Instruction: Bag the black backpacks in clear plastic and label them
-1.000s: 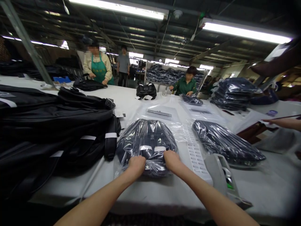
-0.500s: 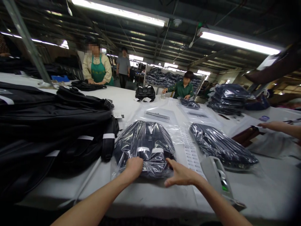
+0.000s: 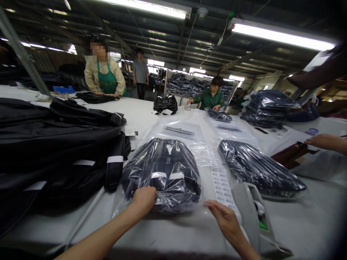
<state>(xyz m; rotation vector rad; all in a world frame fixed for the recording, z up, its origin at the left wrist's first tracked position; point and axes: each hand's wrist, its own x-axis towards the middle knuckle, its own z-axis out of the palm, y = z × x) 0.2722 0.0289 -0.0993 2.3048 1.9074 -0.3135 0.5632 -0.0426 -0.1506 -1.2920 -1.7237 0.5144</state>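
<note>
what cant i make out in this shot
In the head view:
Left hand: palm hidden by the back of the hand.
Label sheet: print too small to read.
Black bags: cut off by the left edge.
Co-worker's hand: the body beyond it cut off by the right edge.

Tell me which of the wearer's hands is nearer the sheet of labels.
Right. The right hand is beside the near part of the label sheet; the left hand is farther off, at the front of the plastic-wrapped bag.
</note>
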